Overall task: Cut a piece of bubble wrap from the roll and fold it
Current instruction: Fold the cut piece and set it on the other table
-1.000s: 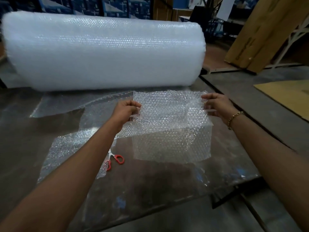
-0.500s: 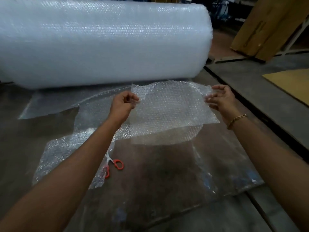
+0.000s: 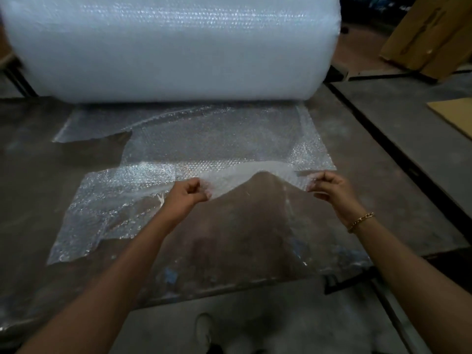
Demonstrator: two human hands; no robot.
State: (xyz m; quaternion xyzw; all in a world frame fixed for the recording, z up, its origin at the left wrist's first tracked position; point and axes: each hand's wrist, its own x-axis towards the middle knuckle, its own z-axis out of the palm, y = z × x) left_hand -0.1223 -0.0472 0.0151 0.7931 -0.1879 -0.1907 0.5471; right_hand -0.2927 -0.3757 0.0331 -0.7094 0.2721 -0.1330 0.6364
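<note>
A dark, scuffed, worn-looking worktable [image 3: 38, 200] carries everything. Beyond both hands, a big white roll of bubble wrap [image 3: 173, 47] lies on its side across the far end. Clear bubble-wrap sheeting [image 3: 204, 139] spreads flat from the roll toward the hands, with a ragged clear piece [image 3: 94, 215] lying left of the left hand.

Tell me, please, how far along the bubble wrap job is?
Cutting looks done: a separate piece lies flat before the roll. In hand: the left hand and right hand pinch its near edge, lifted off the table. Left: finishing the fold.
</note>
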